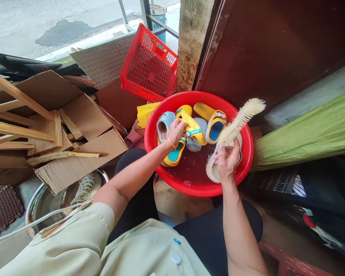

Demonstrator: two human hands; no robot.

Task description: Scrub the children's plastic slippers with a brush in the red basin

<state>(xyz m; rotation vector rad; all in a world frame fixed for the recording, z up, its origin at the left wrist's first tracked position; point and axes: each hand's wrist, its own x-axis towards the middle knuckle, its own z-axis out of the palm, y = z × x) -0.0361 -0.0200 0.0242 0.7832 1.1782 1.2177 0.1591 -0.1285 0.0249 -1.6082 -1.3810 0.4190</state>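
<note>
A red basin (174, 183) holds some water and several clogs. My left hand (176, 133) is closed on a yellow clog (196, 128) above the basin's left half. At the right side, my right hand (227, 159) is closed round the lower end of a pale bristle brush (243, 117), whose tip points up and right. Beneath that hand lies a cream-white clog (212, 170). A light blue clog (164, 124), a yellow clog with a teal insole (175, 155) and a yellow clog with a blue insole (216, 130) lie around the held one.
Behind the basin stands a red plastic crate (149, 65) beside a pillar (192, 42). To the left are a cardboard box (83, 115) with wooden pieces and a metal bowl (37, 201) holding a pale shoe (87, 186). Green cloth (310, 126) hangs at the right.
</note>
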